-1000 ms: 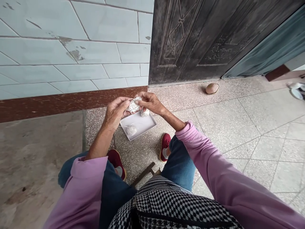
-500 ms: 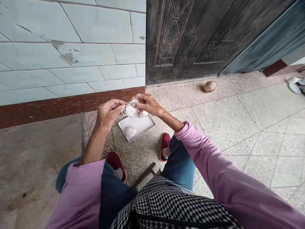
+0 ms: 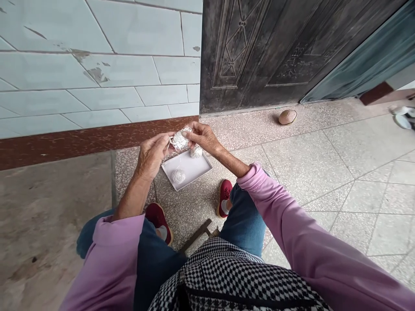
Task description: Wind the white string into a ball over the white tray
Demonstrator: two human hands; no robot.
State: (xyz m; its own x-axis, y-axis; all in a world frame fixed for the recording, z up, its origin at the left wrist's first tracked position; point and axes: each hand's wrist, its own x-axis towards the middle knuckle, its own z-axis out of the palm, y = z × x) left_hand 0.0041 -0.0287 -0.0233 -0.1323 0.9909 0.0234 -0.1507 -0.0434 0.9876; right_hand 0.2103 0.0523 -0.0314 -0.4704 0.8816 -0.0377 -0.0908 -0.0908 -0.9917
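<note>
Both my hands are raised over a white tray [image 3: 197, 168] on the floor. My right hand [image 3: 202, 136] pinches a small bundle of white thread [image 3: 179, 139] between its fingers. My left hand [image 3: 152, 154] is closed on a strand that runs to the same bundle. Two small balls of white thread lie in the tray: one [image 3: 178, 175] near its front, another [image 3: 196, 151] at its back edge under my right hand.
A pale tiled wall with a red-brown skirting [image 3: 81, 140] stands at left, a dark carved metal door [image 3: 259, 52] ahead. A round tan object [image 3: 287, 117] lies by the door. My red shoes [image 3: 224, 196] rest on speckled floor tiles.
My hands have drawn closer together around the thread bundle, and the left hand has shifted slightly right and up. The tray and its balls have not moved.
</note>
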